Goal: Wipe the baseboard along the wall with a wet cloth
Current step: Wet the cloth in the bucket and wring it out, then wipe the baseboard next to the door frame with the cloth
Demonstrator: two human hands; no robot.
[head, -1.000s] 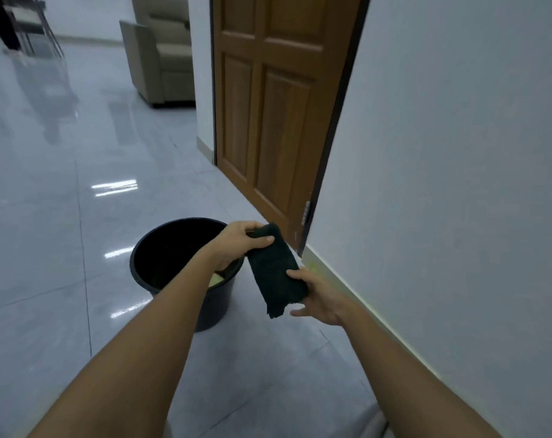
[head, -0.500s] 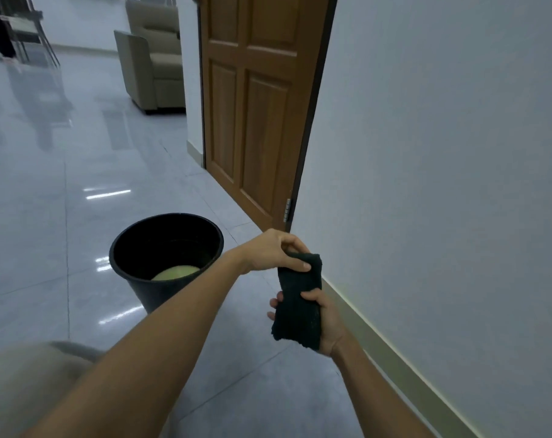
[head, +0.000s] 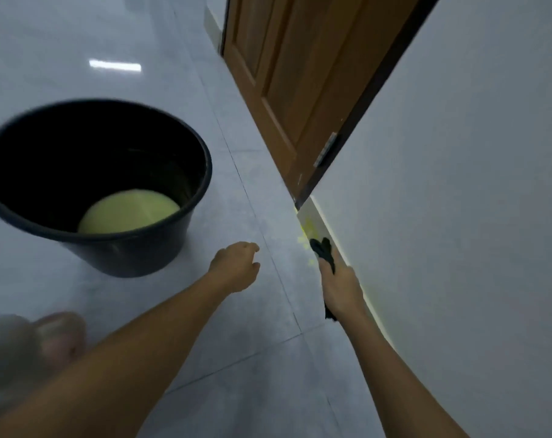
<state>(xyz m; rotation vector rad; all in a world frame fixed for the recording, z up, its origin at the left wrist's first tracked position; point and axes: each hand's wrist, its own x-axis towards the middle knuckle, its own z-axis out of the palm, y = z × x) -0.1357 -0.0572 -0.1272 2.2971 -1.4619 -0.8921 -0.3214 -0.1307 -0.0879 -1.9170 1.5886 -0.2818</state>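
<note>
My right hand (head: 341,286) holds the dark cloth (head: 323,252) flat against the pale baseboard (head: 314,216) at the foot of the white wall, just short of the door frame. Cloth ends stick out past the fingertips and below the wrist. Yellow-green spots (head: 308,232) mark the baseboard and floor just ahead of the cloth. My left hand (head: 236,263) hovers over the floor tiles to the left, fingers loosely curled, holding nothing.
A black bucket (head: 135,248) with pale yellow-green liquid (head: 129,210) stands on the grey tiles at left. A brown wooden door (head: 300,74) with a dark frame sits just beyond the baseboard's end. My foot (head: 60,336) shows at lower left.
My left hand has let go of the cloth and moved left. The right hand carried the cloth down onto the baseboard. The view dropped lower and closer to the floor.
</note>
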